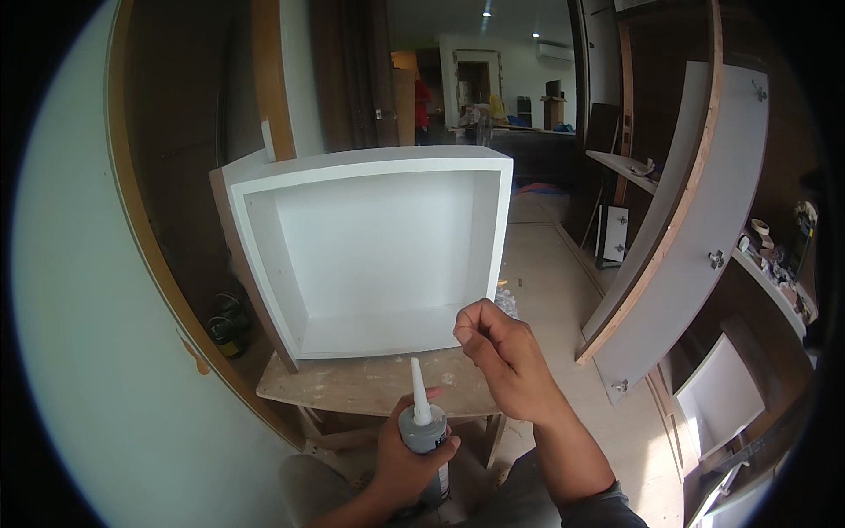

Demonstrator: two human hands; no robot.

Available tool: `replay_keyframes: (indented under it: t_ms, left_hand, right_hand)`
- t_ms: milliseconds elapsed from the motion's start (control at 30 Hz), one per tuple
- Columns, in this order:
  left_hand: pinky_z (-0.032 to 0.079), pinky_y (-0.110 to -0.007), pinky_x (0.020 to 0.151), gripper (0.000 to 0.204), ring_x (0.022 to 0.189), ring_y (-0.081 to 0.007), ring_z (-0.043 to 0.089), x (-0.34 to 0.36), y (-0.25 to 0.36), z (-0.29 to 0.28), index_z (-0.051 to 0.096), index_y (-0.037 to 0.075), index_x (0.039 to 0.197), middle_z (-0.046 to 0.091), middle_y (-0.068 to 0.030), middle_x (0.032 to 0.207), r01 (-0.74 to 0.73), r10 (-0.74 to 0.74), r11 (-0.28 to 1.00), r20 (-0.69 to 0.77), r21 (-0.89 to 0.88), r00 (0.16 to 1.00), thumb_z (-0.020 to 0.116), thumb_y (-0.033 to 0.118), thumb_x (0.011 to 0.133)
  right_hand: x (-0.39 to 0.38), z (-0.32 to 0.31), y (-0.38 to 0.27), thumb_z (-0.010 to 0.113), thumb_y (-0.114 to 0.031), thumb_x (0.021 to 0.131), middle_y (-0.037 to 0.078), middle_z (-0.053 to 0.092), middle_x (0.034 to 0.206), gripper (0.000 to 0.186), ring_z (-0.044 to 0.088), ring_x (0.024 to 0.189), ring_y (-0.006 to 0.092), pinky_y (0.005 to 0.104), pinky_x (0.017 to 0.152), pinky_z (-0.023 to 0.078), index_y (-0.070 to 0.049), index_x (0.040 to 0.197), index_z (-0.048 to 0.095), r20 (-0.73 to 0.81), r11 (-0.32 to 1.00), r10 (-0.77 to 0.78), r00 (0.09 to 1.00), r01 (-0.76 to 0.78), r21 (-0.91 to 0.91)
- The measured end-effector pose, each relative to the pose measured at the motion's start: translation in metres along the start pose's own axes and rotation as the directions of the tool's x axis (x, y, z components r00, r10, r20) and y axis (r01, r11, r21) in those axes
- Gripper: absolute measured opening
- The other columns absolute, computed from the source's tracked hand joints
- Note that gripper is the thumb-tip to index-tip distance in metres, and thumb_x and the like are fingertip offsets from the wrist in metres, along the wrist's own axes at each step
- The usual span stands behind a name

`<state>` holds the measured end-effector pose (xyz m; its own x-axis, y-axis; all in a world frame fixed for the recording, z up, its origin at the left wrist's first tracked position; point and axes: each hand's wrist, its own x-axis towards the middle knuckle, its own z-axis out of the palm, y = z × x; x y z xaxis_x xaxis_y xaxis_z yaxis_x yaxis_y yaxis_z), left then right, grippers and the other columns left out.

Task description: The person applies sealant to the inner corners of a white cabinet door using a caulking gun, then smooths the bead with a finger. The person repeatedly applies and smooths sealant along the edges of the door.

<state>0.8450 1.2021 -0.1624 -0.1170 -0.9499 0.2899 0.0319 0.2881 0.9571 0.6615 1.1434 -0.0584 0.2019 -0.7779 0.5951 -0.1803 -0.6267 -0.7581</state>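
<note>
Left hand (407, 458) is wrapped tight around a grey sealant tube (426, 433) with its white nozzle (420, 392) pointing up, just below the bench's (370, 385) front edge — tube's lower end is hidden. Right hand (500, 356) hovers above the bench's front right corner, fingers curled together, whether pinching anything I can't tell. White open box (370, 251) sits on the bench.

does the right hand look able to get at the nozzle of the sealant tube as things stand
Probably yes. The right hand hovers just above and to the right of the white nozzle on the sealant tube that the left hand holds upright, with nothing between them.
</note>
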Motion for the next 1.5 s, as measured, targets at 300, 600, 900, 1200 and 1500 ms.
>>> replay_keyframes:
  t_ms: [300,600,900,1200,1500]
  left_hand:
    - [0.056,-0.028,0.075,0.071,0.085,-0.0103,0.065,-0.008,0.005,-0.009,0.051,0.002,0.145,0.065,-0.0025,0.089,0.03,-0.035,0.994,-0.048,-0.101,0.998,0.076,-0.01,0.08]
    - [0.059,-0.032,0.07,0.075,0.075,-0.0169,0.069,0.013,0.027,-0.009,0.049,-0.002,0.144,0.064,-0.0069,0.089,-0.084,0.064,0.971,-0.096,-0.224,0.993,0.077,-0.008,0.075]
    - [0.062,-0.033,0.062,0.082,0.064,-0.0207,0.067,0.019,0.06,-0.017,0.045,-0.004,0.149,0.059,-0.0079,0.089,-0.256,0.199,0.951,-0.292,-0.173,0.935,0.067,0.008,0.07]
    - [0.061,-0.034,0.059,0.085,0.063,-0.0199,0.066,0.017,0.066,-0.022,0.044,-0.002,0.149,0.06,-0.0082,0.088,-0.293,0.209,0.917,-0.298,-0.272,0.931,0.076,0.006,0.071]
    - [0.062,-0.032,0.063,0.068,0.071,-0.0167,0.067,0.037,0.104,-0.07,0.04,-0.001,0.153,0.058,-0.0071,0.097,-0.681,0.497,0.677,-0.508,-0.28,0.703,0.06,0.017,0.091]
  right_hand:
    - [-0.038,-0.1,0.129,0.066,-0.005,0.097,0.01,0.066,0.081,0.013,0.058,0.066,0.0154,0.0327,0.064,0.049,0.0,0.109,0.068,-0.529,0.806,0.277,0.802,-0.493,-0.326]
    - [-0.117,-0.093,0.119,0.071,-0.004,0.097,0.013,0.071,0.118,0.048,0.073,0.094,0.0208,0.0344,0.091,0.057,-0.003,0.143,0.057,-0.171,0.689,0.459,0.872,-0.229,0.687]
    - [-0.134,-0.106,0.138,0.087,-0.004,0.084,0.024,0.05,0.157,0.062,0.056,0.142,0.0316,0.0461,0.115,0.048,-0.007,0.139,0.059,-0.379,0.721,0.386,0.841,-0.531,-0.446]
    - [-0.149,-0.073,0.124,0.072,-0.003,0.098,0.011,0.066,0.121,0.02,0.068,0.112,0.023,0.041,0.104,0.055,-0.008,0.111,0.057,0.067,0.485,0.307,0.949,-0.217,0.847]
    - [-0.209,0.042,0.123,0.062,-0.047,0.107,0.006,0.067,0.112,0.044,0.065,0.108,0.0123,0.0299,0.094,0.05,-0.005,0.121,0.062,0.779,0.457,0.172,0.603,-0.749,0.479]
